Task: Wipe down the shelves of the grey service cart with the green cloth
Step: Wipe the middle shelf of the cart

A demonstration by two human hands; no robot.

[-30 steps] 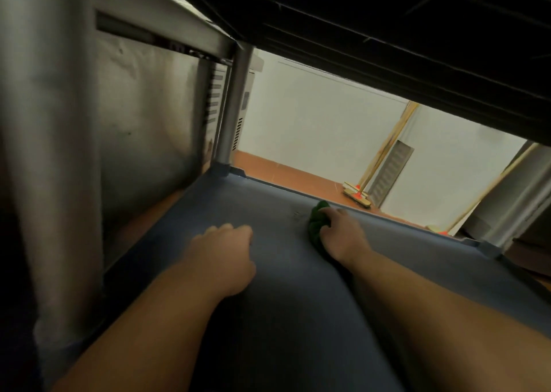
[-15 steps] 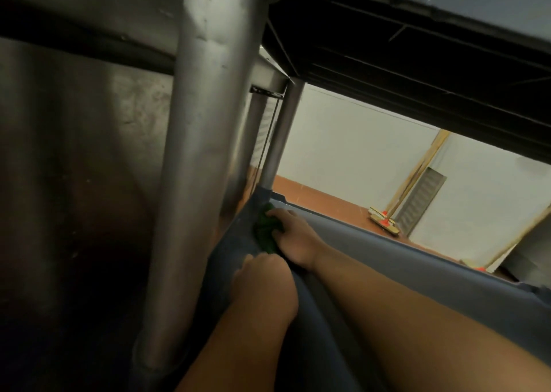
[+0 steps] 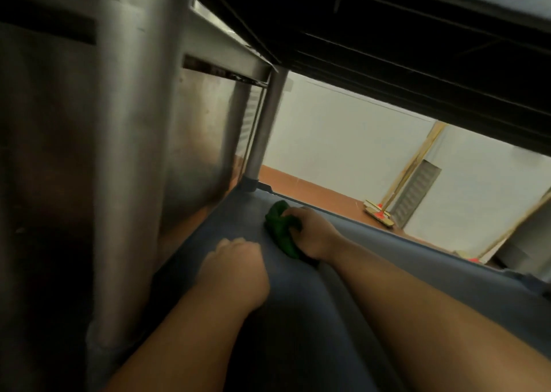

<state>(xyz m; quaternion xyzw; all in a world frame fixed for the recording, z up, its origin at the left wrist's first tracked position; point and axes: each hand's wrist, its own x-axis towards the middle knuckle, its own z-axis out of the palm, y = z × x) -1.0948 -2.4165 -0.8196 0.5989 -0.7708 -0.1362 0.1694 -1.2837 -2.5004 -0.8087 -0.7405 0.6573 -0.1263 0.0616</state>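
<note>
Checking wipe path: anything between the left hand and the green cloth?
Head view: only bare shelf between left hand and green cloth, gripped by right hand.

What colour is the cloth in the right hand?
Green; the cloth, bunched under the right hand, shows best in the head view.

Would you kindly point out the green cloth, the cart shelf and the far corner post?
green cloth (image 3: 280, 230): head view, bunched middle.
cart shelf (image 3: 238, 221): head view, bare surface.
far corner post (image 3: 267, 126): head view, mid-shaft.
</note>
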